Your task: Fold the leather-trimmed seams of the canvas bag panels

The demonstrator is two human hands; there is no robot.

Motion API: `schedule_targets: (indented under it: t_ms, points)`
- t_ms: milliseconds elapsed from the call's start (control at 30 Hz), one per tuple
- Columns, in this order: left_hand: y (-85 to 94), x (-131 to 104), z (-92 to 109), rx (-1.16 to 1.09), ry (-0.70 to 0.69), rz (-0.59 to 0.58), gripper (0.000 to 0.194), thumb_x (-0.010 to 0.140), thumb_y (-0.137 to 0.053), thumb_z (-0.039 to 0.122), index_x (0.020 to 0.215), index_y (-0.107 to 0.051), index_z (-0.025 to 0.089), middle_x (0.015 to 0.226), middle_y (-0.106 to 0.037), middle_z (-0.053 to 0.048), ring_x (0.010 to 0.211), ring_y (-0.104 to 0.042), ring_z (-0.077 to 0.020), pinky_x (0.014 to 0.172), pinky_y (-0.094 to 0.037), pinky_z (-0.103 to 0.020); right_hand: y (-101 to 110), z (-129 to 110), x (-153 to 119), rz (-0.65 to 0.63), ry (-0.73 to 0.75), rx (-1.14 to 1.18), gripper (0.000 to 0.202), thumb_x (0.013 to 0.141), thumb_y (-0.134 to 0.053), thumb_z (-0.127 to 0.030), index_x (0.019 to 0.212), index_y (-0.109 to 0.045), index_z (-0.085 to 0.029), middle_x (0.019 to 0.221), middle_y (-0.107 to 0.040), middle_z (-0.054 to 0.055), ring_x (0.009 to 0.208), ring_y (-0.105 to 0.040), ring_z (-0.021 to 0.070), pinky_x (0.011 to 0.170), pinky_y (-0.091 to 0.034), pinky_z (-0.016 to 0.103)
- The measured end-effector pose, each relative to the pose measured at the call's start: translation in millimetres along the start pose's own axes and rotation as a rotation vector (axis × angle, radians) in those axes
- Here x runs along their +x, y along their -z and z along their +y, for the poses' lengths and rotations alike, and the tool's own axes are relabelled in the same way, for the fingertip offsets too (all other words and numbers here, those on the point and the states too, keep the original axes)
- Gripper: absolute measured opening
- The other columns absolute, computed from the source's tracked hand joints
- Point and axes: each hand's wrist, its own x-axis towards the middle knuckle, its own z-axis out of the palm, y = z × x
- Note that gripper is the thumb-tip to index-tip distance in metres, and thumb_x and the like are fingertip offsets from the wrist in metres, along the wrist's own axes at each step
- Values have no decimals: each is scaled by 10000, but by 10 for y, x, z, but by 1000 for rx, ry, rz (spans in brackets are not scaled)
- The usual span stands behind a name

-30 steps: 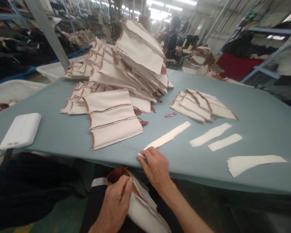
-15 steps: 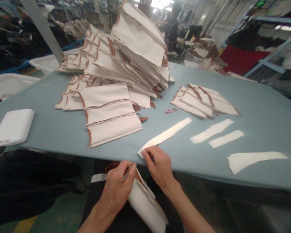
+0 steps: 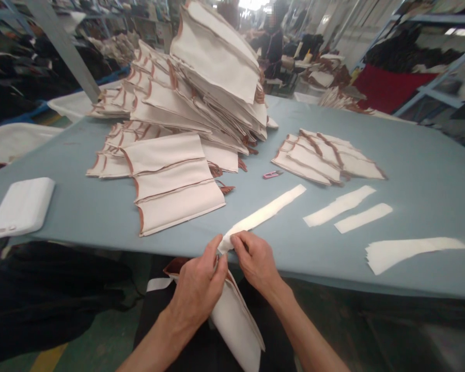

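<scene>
My left hand (image 3: 199,281) and my right hand (image 3: 256,261) meet at the near edge of the blue-grey table (image 3: 411,170). Both pinch the near end of a long white strip (image 3: 267,212) that lies diagonally on the table. Under my left hand, a cream fabric piece with brown trim (image 3: 232,320) rests in my lap and hangs below the table edge; the left hand also presses against it.
A tall heap of cream pieces with brown trim (image 3: 194,98) fills the far left. A smaller fan of them (image 3: 325,157) lies right of centre. More white strips (image 3: 339,205) (image 3: 411,250), a small pink tool (image 3: 272,174) and a white box (image 3: 21,206) lie about. A person works beyond the table.
My left hand rose from the lap piece to the table edge and joined my right hand on the strip's end. The strip's near end has lifted slightly.
</scene>
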Motion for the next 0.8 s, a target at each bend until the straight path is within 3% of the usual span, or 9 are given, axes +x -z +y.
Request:
schedule_targets:
  t_ms: [133,300,500,600,700,800]
  points:
    - [-24,0,-35,17,-8,32,402,1034,-455,277,1366,-589,95,744,-802,-52,624,-776,-232,559,-538,-272,57,4,23,-42,-5,47,352,1045,-434,-331,766,-615,-216,721,-654,4,633,-538,157,626,-353,262]
    - [-77,-11,-92,145,-194,-16,382,1033,-460,251,1375,-611,172,923,-839,-68,700,-805,-230,624,-568,-272,67,-31,24,-43,-27,59,366,1028,-430,-335,720,-589,-220,713,-643,16,644,-535,167,639,-333,275]
    - [-33,-52,-176,238,-229,-42,253,1026,-474,222,1084,-716,178,811,-817,-47,663,-794,-225,565,-549,-256,7,-22,73,46,-122,33,364,1018,-426,-361,743,-620,-222,645,-623,24,599,-504,184,621,-264,305]
    - [-16,-71,-154,267,-201,-10,284,1032,-489,246,1226,-675,154,839,-826,-67,678,-800,-238,553,-545,-261,-27,-34,94,76,-152,34,366,1006,-439,-381,734,-630,-227,626,-622,27,589,-515,187,612,-250,308]
    - [-14,-30,-100,339,-188,-149,379,1021,-519,233,1386,-612,186,961,-842,-74,757,-815,-248,608,-571,-268,-50,-68,94,106,-171,63,348,987,-459,-386,730,-635,-231,630,-637,27,593,-547,186,606,-272,299]
    - [-3,52,-65,406,-162,-318,403,1009,-539,210,1404,-621,215,938,-847,-58,762,-819,-259,620,-581,-277,10,-64,93,152,-199,131,362,985,-459,-418,707,-595,-230,611,-639,13,570,-569,175,590,-332,280]
